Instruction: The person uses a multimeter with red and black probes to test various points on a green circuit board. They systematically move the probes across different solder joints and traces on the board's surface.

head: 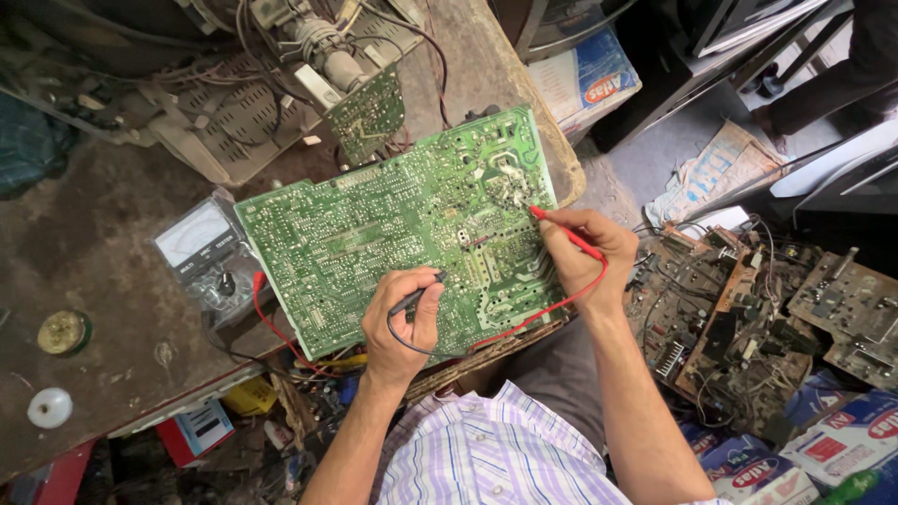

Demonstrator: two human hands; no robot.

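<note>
Head view, looking down at the bench. Nearest the camera: striped shirt (486,449), both forearms reaching forward. Left hand (400,323) curled shut around a black probe (416,296), tip resting on the green circuit board (374,234) near its lower middle. Right hand (582,254) pinched closed on a red probe (566,234), tip touching the board close to its right edge. Red lead (547,313) loops under the right hand and runs back along the board's near edge; a black lead hangs in a loop below the left hand.

Board lies solder side up, tilted, on a worn brown bench (94,309), its near right corner overhanging the edge. Hands cover part of the lower right area of the board.

Left of the board, touching its edge: analog meter (201,248) with a white dial, red lead plugged in beside it. Near the bench's left edge: a round brass-coloured disc (63,332) and a white round cap (50,408).

Beyond the board: smaller green board (368,117) standing among tangled wires and a grey perforated chassis (224,126).

Right, on the floor: heap of scrap boards (748,309), blue and white cartons (823,449).
</note>
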